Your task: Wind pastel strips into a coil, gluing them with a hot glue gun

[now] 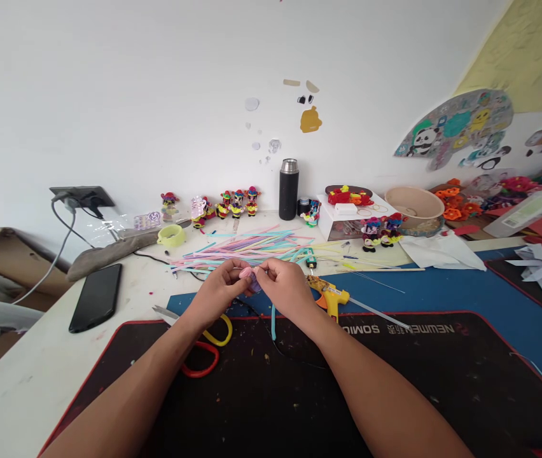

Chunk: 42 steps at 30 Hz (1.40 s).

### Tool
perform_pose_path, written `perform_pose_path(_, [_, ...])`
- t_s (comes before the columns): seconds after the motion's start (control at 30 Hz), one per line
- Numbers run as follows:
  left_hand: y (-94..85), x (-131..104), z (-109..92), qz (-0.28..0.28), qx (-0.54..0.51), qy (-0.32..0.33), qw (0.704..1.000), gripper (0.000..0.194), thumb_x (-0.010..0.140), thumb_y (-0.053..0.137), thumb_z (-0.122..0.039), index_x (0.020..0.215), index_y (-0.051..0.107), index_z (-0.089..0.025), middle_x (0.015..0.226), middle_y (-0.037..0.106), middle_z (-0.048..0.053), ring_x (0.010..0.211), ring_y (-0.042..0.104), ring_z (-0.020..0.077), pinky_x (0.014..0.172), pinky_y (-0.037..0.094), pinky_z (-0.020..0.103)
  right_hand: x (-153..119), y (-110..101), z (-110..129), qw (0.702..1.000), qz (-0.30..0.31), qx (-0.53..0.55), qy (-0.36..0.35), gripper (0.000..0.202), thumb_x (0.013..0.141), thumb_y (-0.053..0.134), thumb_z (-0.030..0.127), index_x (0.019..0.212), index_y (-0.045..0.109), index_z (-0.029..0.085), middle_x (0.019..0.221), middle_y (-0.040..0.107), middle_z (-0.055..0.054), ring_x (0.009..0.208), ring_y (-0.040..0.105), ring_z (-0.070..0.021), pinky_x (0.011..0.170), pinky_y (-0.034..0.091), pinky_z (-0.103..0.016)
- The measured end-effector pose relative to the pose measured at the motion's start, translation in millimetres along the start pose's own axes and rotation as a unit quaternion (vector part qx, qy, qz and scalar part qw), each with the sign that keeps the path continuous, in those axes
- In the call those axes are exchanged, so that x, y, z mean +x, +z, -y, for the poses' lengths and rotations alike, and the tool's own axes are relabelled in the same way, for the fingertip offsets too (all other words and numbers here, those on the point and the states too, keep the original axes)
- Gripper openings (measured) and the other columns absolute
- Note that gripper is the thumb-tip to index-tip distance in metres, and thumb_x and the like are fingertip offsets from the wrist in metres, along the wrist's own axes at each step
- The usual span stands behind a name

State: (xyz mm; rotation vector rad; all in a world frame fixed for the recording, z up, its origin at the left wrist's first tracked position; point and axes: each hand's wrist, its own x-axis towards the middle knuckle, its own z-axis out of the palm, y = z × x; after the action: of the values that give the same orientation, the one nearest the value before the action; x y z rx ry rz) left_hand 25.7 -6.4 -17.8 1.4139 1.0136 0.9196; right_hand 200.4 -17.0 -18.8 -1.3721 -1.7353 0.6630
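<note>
Pinched between the fingertips of the left hand [223, 283] and the right hand [286, 289], a small pink and purple piece [250, 278] shows near the far edge of the black mat [261, 407], its finer shape hidden by the fingers. Just below the right hand a light blue strip [273, 323] points downward, scissors [229, 334] with yellow and red handles are partly hidden by the left wrist, and a yellow glue gun [334, 296] lies beside the right hand. Beyond, pastel strips [247, 247] lie heaped before several small figures [237, 205].
</note>
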Motion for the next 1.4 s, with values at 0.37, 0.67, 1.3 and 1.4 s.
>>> perform_pose_path(0.37, [-2.1, -0.4, -1.6, 0.008, 0.016, 0.004, 1.000, 0.047, 0.079, 0.079, -0.059, 0.092, 0.059, -0.020, 0.075, 0.069, 0.000, 0.068, 0.064, 0.0168, 0.069, 0.054, 0.031, -1.3, -1.7, 2.6, 1.000, 0.002, -0.013, -0.006, 0.024, 0.095, 0.059, 0.028, 0.077, 0.073, 0.019, 0.057, 0.057, 0.003, 0.054, 0.046, -0.0121, 0.055, 0.027, -0.025])
perform_pose_path(0.67, [-11.5, 3.5, 7.8, -0.004, 0.011, 0.006, 1.000, 0.048, 0.077, 0.081, -0.058, 0.091, 0.059, -0.018, 0.076, 0.072, 0.003, 0.068, 0.067, 0.0177, 0.070, 0.054, 0.032, -0.2, 3.1, -3.8, 0.999, 0.019, 0.032, 0.006, 0.027, 0.096, 0.058, 0.037, 0.084, 0.075, 0.020, 0.057, 0.052, 0.003, 0.055, 0.042, -0.0136, 0.053, 0.026, -0.025])
perform_pose_path(1.3, [-18.2, 7.3, 11.5, -0.017, 0.017, 0.056, 0.998, 0.049, 0.078, 0.077, -0.063, 0.091, 0.057, -0.020, 0.084, 0.079, 0.009, 0.074, 0.072, 0.0226, 0.072, 0.056, 0.036, -80.3, -76.7, -10.8, 0.980, 0.052, -0.146, 0.124, 0.034, 0.097, 0.056, 0.048, 0.083, 0.072, 0.021, 0.067, 0.066, -0.001, 0.064, 0.058, -0.0190, 0.060, 0.034, -0.028])
perform_pose_path(1.4, [-17.8, 6.6, 10.6, -0.014, 0.017, 0.066, 0.998, 0.047, 0.080, 0.075, -0.063, 0.090, 0.057, -0.020, 0.085, 0.079, 0.009, 0.074, 0.073, 0.0224, 0.072, 0.057, 0.036, -97.7, -101.1, -18.0, 0.960, 0.049, -0.207, 0.185, 0.039, 0.098, 0.054, 0.053, 0.081, 0.071, 0.022, 0.074, 0.071, -0.004, 0.069, 0.063, -0.0218, 0.060, 0.034, -0.029])
